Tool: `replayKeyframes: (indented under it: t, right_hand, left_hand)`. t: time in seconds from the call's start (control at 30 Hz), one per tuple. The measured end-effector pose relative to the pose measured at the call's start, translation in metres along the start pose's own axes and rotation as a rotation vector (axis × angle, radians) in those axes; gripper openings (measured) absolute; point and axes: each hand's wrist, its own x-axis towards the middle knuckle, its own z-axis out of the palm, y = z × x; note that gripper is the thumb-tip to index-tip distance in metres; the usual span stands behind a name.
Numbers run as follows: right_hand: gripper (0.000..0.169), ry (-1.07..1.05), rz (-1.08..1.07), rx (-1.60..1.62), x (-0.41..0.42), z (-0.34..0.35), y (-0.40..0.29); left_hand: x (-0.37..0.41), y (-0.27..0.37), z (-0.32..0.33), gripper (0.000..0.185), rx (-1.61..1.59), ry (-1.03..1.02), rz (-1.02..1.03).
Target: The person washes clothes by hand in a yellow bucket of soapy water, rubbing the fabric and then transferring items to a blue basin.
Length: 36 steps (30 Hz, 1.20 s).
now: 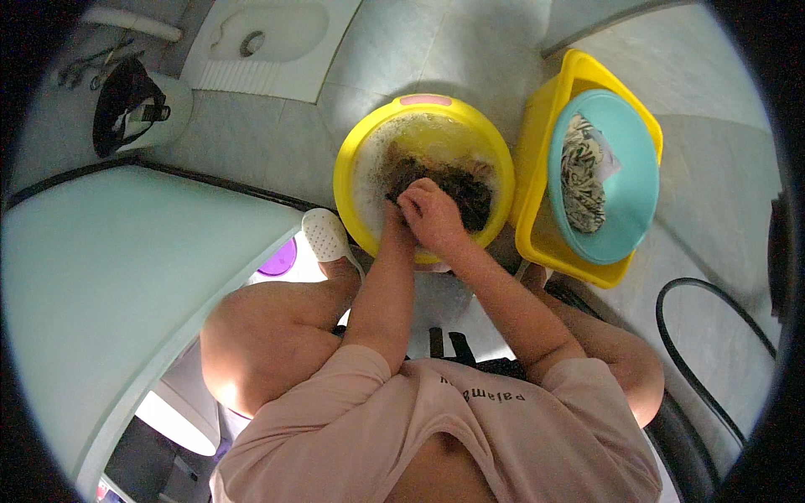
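Note:
A round yellow plastic basin (344, 170) stands on the floor before me, holding sudsy water and a soaked dark cloth (475, 198). Over the basin's near half, my right hand (434, 217) has its fingers curled in on a fold of this cloth. My left hand (397, 214) meets it from the left, wrist crossing close by. Its fingers are mostly hidden by the right hand and the dark fabric, so their grip cannot be made out. White foam (371, 207) rings the cloth along the basin's left side.
On the right, a yellow rectangular tub (528, 207) carries a tilted turquoise basin (635, 188) with a patterned cloth (582, 182) in it. A squat toilet (283, 31) lies beyond, left of centre. A lined bin (170, 104), a frosted panel (138, 251) and a black hose (685, 364) flank me.

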Motion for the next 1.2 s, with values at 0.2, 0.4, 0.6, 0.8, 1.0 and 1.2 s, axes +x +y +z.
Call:
replayKeyframes:
  t: [0.2,0.4,0.6,0.8,1.0,1.2]
  right_hand:
    - [0.021,-0.018,0.162,-0.287,0.044,0.036,0.041]
    - [0.019,0.117,0.226,-0.292,0.097,0.050,0.086]
    - [0.037,-0.159,0.515,-0.347,0.125,0.001,0.118]
    - [0.037,-0.246,0.018,-0.662,0.048,-0.030,0.061]
    - [0.028,-0.106,-0.132,-0.345,0.002,0.005,0.019]
    - [0.027,-0.159,0.262,-0.339,0.065,0.035,0.073]
  left_hand:
    - [-0.005,-0.004,0.019,0.035,0.330,0.112,0.079]
    - [0.005,0.001,-0.013,0.032,0.606,0.277,0.044]
    - [-0.013,0.001,0.063,0.032,-0.061,0.098,-0.037]
    - [0.002,-0.001,0.048,0.039,0.036,0.188,-0.001]
    - [-0.037,0.011,0.088,0.035,0.409,0.255,-0.067]
    - [-0.010,-0.010,0.046,0.031,0.256,0.288,0.034]
